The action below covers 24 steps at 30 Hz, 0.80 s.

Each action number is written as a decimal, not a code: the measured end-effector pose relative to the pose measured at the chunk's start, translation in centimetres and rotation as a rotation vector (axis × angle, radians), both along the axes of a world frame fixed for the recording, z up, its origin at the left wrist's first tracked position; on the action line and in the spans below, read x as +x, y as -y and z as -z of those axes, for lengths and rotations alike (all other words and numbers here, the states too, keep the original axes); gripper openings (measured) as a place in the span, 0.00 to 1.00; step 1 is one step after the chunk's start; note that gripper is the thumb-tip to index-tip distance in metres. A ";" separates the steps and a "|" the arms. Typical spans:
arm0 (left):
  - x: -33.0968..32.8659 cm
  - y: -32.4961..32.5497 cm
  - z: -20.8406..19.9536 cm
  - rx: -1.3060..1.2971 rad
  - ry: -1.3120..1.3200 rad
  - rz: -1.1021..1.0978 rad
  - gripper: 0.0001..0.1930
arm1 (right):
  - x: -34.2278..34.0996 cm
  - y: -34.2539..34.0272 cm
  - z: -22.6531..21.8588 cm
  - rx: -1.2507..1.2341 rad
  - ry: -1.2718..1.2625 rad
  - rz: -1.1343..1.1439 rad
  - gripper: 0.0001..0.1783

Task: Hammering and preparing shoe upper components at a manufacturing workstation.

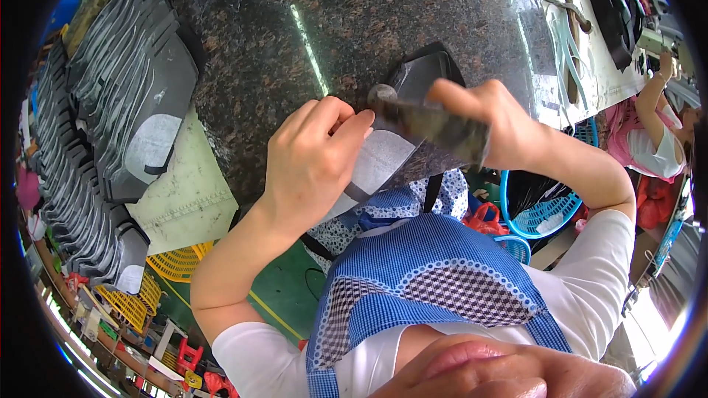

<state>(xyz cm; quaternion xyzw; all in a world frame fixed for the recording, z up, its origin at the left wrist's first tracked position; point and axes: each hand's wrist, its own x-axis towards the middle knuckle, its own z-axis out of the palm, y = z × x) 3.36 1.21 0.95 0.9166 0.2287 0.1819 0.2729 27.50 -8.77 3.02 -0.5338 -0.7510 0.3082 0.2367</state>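
Brown-speckled stone counter [236, 29] spreads beyond left fingers [352, 130] pinching a flat, seemingly half-worked grey-black panel [380, 161], right fingers [490, 99] gripping a blurred hammer-like tool [431, 124].

I see a pale grey, dark-edged piece [381, 156] lying slanted, partly covered; at its upper right, a dark, round-ended, hammer-like tool [442, 127], tilted, blurred, contact unclear.

Clock centred on the left hand [310, 156]: the stone tabletop [295, 51] is offering passage at 12. Stacked grey pieces [136, 77] are obstructing 10; a dark piece [425, 74] is occupying 2; the right hand [509, 127], gripping a blurred tool [424, 119], is blocking 3; the apron [435, 250] is closing off 5.
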 end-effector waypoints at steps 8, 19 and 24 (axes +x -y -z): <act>-0.4 -0.2 0.9 -0.018 0.119 0.040 0.07 | -0.5 -1.1 -0.6 0.073 -0.028 0.220 0.10; 1.8 -3.9 1.4 -0.061 0.006 0.070 0.09 | 0.8 0.7 2.2 0.068 0.130 0.142 0.17; -0.3 -2.8 0.4 -0.229 -0.053 0.054 0.12 | 0.1 -1.0 -0.2 -0.184 -0.107 0.419 0.10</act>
